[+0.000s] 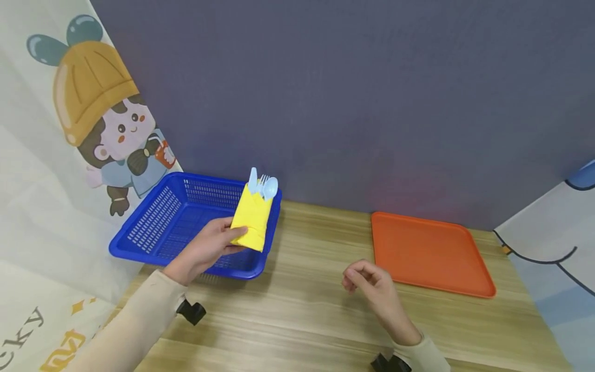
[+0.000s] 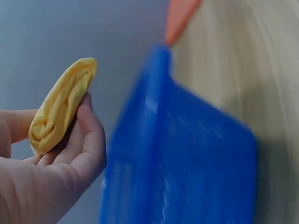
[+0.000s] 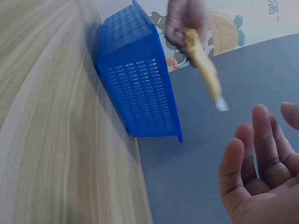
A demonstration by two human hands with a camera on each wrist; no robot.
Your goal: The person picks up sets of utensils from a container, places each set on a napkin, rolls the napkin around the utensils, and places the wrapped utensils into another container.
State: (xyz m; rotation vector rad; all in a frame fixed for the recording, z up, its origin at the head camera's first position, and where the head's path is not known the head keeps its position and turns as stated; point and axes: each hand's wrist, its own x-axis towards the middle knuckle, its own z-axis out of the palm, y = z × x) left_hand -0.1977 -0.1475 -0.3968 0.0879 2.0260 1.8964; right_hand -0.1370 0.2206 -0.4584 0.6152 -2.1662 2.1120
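My left hand (image 1: 211,245) grips a folded yellow napkin (image 1: 253,219) near its lower end, thumb on the front face. Out of the napkin's top stick a light blue knife (image 1: 252,181), a fork (image 1: 263,181) and a spoon (image 1: 270,188). In the head view the bundle appears over the right side of a blue plastic basket (image 1: 125,251). The left wrist view shows the rolled end of the napkin (image 2: 63,107) between thumb and fingers. Nothing is in my right hand (image 1: 372,289), which hovers over the table with fingers loosely bent, left of an orange tray (image 1: 432,256).
The basket has slotted walls (image 3: 140,93) and stands at the back left of the wooden table (image 1: 297,310), by a printed curtain (image 1: 42,206). A dark grey panel (image 1: 325,103) rises behind the table. Another printed cloth (image 1: 553,248) hangs at the right.
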